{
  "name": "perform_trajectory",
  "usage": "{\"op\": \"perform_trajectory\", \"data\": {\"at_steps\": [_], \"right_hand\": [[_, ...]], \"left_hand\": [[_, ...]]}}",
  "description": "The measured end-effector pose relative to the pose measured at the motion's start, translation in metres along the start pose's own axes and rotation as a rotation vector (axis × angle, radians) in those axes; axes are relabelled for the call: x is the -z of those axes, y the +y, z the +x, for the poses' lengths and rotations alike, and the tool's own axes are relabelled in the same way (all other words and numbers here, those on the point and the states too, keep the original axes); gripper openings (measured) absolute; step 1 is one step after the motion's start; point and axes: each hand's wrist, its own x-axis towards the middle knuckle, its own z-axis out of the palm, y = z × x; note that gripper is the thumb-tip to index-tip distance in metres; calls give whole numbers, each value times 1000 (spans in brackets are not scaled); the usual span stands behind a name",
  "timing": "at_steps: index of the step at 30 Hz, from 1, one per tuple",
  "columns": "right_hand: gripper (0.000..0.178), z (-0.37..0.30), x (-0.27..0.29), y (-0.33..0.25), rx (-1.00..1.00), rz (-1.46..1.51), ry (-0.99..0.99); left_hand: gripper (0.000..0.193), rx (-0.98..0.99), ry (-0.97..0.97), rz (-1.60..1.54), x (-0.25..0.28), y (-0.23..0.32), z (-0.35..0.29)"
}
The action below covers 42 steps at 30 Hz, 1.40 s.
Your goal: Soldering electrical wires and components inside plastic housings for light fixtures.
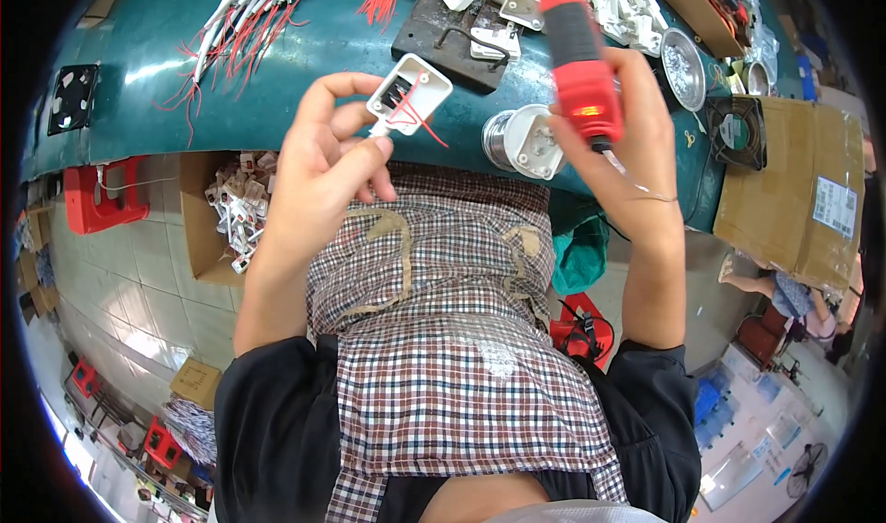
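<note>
The left hand (323, 159) pinches a small open white plastic housing (432, 88) with thin red wires (432, 133) between thumb and forefinger, the other fingers loosely curled, just over the near edge of the green worktop (305, 71). The right hand (641, 159) wraps around a red-and-black handheld power tool (589, 89) above that same edge, its fingers partly hidden. Left of the tool's lower end is a silver wire spool (533, 145) with a white end.

Bench (328, 57): I see wires (249, 11) left, block (438, 54) mid, dish (690, 104) right.
Spool (498, 141): at the near edge.
Carton (193, 205): left of the apron (461, 357), parts (242, 209) inside.
</note>
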Motion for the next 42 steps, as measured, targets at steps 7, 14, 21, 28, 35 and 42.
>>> {"op": "perform_trajectory", "data": {"at_steps": [7, 14, 21, 28, 35, 42], "right_hand": [[46, -28, -11, 4, -111, 285, 73], [56, -24, -17, 1, 114, 400, 117], [56, -19, -22, -12, 354, 263, 227], [43, -20, -20, -15, 433, 134, 217], [46, -24, -11, -17, 501, 238, 188], [59, -24, -13, -14, 330, 460, 214]], "left_hand": [[55, 45, -235, -146, -25, 5, -3], [53, -26, -257, -25, -50, 12, -5], [52, -179, -255, 123, -55, -6, -6], [48, -151, -305, 229, -48, -2, -3], [47, -311, -241, 380, -50, -1, 2], [44, -302, -95, 396, -59, -4, -2]]}}
